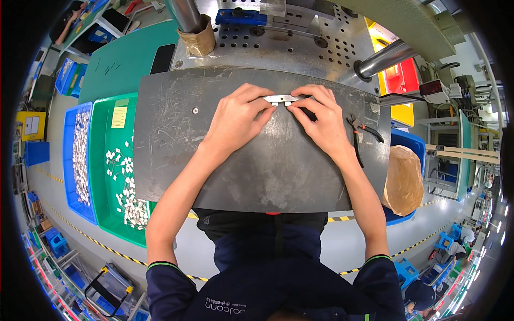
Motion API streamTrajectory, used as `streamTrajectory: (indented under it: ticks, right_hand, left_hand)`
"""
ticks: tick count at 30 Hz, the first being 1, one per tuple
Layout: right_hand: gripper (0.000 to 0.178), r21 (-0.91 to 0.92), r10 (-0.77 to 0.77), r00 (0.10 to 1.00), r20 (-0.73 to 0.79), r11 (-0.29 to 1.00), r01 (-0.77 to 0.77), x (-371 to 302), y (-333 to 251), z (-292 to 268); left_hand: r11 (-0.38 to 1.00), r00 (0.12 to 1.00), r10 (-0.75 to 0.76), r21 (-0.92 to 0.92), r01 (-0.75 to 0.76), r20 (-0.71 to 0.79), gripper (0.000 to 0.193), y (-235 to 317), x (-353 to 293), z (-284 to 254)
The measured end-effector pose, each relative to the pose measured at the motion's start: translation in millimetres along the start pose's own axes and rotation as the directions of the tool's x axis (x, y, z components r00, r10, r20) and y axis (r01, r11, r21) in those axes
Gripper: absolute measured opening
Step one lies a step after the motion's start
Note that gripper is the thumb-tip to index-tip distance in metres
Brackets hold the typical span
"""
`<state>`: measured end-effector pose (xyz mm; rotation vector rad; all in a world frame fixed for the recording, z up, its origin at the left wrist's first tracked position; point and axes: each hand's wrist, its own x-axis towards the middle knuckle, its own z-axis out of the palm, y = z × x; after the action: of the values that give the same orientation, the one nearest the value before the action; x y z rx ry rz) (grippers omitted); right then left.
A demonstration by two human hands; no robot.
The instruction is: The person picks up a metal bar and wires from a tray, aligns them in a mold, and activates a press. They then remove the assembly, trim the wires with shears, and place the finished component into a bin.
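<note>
A short silvery metal bar [281,98] lies level near the far middle of the dark work plate [257,176]. My left hand [236,117] is closed in a pinch at the bar's left end, with thumb and forefinger close to a small white piece [275,104] under it. At the right end my right hand [325,120] pinches too, its thumb near a second small white piece [288,104]. Whether the white pieces are fixed to the bar I cannot tell. Something dark shows partly beneath my right fingers.
Side cutters [360,131] with dark and red handles lie right of my right hand. A green bin [101,160] of small white parts and a blue bin [69,155] stand left. Metal posts [383,60] rise behind; a brown paper-lined blue bin [420,142] stands right.
</note>
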<state>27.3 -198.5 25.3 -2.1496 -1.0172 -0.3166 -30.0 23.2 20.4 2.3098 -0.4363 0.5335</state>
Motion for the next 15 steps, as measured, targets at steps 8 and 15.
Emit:
streamTrajectory:
  ticks: [8,15]
  right_hand:
    - [0.023,0.068,0.036,0.997,-0.070,0.997,-0.031,5.4,1.3,5.9]
    - [0.051,0.036,0.116,0.991,-0.065,0.993,-0.114,11.2,1.2,11.8]
  left_hand:
    - [1.000,0.999,0.016,-0.015,-0.017,-0.048,0.011,-8.4,4.8,8.1]
    - [0.997,0.997,0.003,-0.076,-0.009,-0.079,0.027,-14.4,9.2,5.0]
